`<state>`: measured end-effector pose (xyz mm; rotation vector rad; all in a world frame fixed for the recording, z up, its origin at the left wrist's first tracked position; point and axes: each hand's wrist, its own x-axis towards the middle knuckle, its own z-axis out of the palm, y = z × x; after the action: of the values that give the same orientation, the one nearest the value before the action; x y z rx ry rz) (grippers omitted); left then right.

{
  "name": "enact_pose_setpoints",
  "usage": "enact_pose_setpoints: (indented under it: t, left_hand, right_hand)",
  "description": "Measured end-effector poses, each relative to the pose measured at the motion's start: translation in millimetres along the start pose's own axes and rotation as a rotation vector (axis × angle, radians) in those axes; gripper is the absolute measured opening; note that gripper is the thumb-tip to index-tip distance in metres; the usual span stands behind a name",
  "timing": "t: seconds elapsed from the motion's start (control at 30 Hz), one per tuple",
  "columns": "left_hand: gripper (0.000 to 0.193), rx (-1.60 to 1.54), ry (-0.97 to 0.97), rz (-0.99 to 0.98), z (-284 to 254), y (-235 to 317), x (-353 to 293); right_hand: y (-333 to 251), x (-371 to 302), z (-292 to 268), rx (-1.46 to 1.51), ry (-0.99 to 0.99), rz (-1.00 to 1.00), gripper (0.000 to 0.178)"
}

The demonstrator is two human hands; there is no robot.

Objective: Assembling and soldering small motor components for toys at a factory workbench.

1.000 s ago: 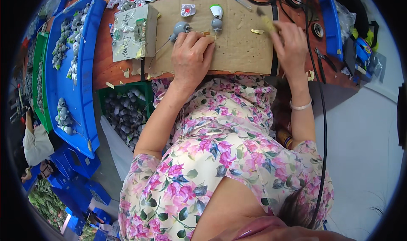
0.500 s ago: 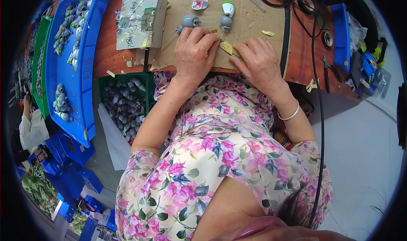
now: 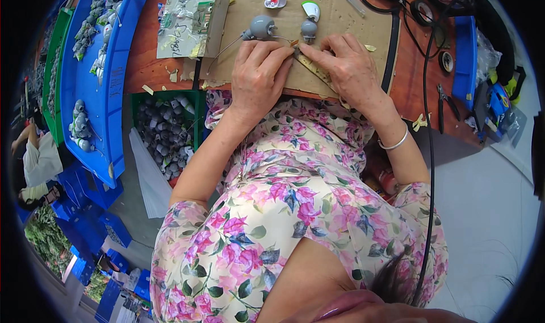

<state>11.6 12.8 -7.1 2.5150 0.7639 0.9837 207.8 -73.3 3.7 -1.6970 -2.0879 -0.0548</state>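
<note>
My left hand [image 3: 258,76] is closed in a pinch, and a small orange-brown piece [image 3: 294,42] shows at its fingertips. Beside these fingers lies a grey ball-shaped housing [image 3: 262,26], with a thin wire running from it toward the piece. My right hand [image 3: 352,64] closes its fingers on a long pale-yellow strip [image 3: 315,73], perhaps tape; its far end touches the left fingertips. Just beyond the hands sits a smaller grey ball with a white-and-green cap [image 3: 310,9]. A white part with a red spot [image 3: 275,0] lies farther back on the cardboard [image 3: 289,24].
A pale box [image 3: 196,24] with a green circuit board stands at left. Blue trays [image 3: 91,107] and a green crate [image 3: 201,104] hold grey parts. Pliers [image 3: 445,104], tape rolls [image 3: 422,11] and a screwdriver [image 3: 352,3] lie at right. A black cable [image 3: 430,164] hangs down.
The yellow strip now looks longer, reaching back under my right hand, which has shifted slightly right. The left hand stays near the same spot. The view has shifted slightly.
</note>
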Motion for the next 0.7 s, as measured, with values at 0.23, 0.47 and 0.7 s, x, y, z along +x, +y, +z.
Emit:
enact_pose_setpoints:
  t: [0.23,0.47,0.7]
  left_hand:
    - [0.038,0.117,-0.114,0.08,-5.2,-3.6,-9.7]
    - [0.042,0.179,-0.161,0.162,-9.8,-9.5,-8.8]
    - [0.038,0.183,-0.165,0.203,-8.2,-11.8,-9.5]
  right_hand:
    - [0.0,-0.1,-0.8,0.112,-0.038,0.058,0.049]
    - [0.9,1.2,-0.8,0.224,-0.053,0.113,0.049]
    - [3.4,0.1,-0.3,0.249,-0.063,0.122,0.048]
